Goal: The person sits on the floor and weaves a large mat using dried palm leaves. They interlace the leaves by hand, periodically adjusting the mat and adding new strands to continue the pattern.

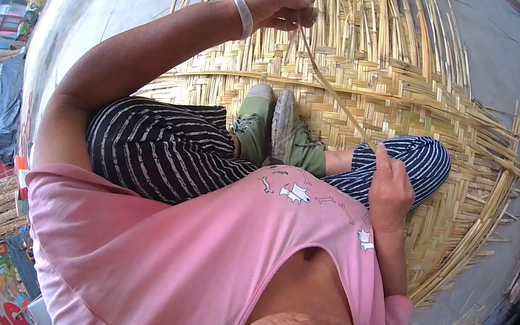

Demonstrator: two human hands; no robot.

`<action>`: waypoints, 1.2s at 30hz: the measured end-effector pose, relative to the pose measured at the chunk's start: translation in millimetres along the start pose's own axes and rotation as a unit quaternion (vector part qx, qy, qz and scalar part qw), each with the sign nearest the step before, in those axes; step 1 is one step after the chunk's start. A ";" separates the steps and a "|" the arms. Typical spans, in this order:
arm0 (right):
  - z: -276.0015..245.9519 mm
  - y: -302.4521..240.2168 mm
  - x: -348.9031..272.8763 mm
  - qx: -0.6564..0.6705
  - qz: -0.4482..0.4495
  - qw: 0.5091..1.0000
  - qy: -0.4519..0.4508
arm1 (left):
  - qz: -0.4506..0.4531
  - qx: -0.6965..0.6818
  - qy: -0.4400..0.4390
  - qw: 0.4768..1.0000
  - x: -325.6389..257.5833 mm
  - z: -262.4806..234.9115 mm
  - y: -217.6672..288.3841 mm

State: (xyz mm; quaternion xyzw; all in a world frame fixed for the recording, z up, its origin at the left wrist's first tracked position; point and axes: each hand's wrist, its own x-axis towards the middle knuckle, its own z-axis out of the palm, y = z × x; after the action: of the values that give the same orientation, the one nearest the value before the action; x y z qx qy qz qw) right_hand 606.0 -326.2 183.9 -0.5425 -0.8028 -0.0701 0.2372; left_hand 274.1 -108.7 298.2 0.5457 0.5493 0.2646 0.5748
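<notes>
From here, left hand [282, 6] and right hand [391, 191] pinch 1 strip [331, 91], closed-fingered — likely light, springy; best held endwise.

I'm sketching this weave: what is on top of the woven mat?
Green shoes and striped trouser legs lie over the woven mat. They and the pink shirt hide whatever is beneath.
</notes>
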 end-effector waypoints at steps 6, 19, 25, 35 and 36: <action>-4.9 23.9 -22.9 0.290 0.265 0.902 -0.177 | -0.021 0.010 0.068 0.997 -2.3 -20.2 -8.9; -71.1 255.2 -162.7 0.238 0.400 0.763 -0.447 | -0.023 -0.094 0.311 0.946 19.2 -159.4 -81.8; -123.7 499.4 -82.9 -0.243 0.232 0.889 -0.311 | -0.013 -0.178 0.342 0.923 -6.6 -219.1 -157.9; -140.2 429.3 214.3 -0.368 -0.093 0.897 -0.225 | -0.001 -0.393 0.265 0.880 -19.1 -93.3 -225.9; -83.9 321.8 229.2 -0.284 -0.019 0.909 -0.303 | -0.010 -0.397 0.267 0.878 -26.5 -88.4 -226.8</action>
State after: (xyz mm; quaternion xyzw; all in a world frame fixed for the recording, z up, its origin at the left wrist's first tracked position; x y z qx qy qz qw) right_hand 854.1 -35.9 315.6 -0.5670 -0.7923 -0.1314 -0.1830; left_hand 118.9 -162.9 116.7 0.1746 0.5362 0.5904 0.5775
